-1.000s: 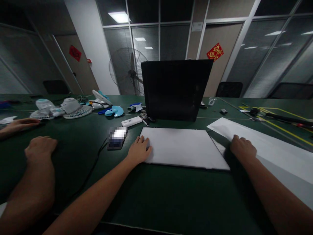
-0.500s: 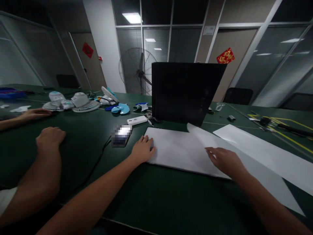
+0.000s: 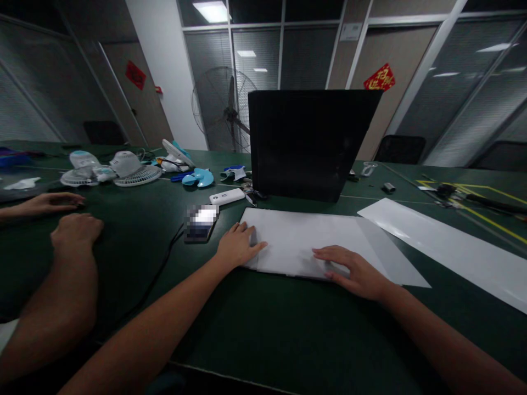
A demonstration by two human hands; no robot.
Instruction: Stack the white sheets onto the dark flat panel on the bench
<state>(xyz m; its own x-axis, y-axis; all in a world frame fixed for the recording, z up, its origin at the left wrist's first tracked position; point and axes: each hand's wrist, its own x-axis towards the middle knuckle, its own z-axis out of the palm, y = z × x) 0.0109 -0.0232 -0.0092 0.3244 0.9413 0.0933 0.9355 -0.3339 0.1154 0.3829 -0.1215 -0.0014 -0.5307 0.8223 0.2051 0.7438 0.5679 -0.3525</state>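
White paper (image 3: 288, 233) covers a flat, dark-edged rectangular thing on the green table, whose kind I cannot make out beneath it. My left hand (image 3: 237, 245) rests with spread fingers on its left end. Over the paper's right part is my right hand (image 3: 354, 270), fingers apart and holding nothing; whether its fingertips touch the sheet is unclear. To the right, the paper runs on past the flat thing as a pointed flap (image 3: 395, 255) lying on the table. Another long white sheet (image 3: 436, 247) lies farther right.
A large black box-like object (image 3: 308, 145) stands behind the paper. Left of my left hand are a phone (image 3: 200, 224) with a cable and a white oblong device (image 3: 226, 197). Fan parts (image 3: 135, 173) lie farther back. Another person's hands (image 3: 76, 227) rest at the left.
The lifted sheet has come down flat, and my right hand has opened and moved left over it. My left hand stays on the left end. The view has tilted slightly.
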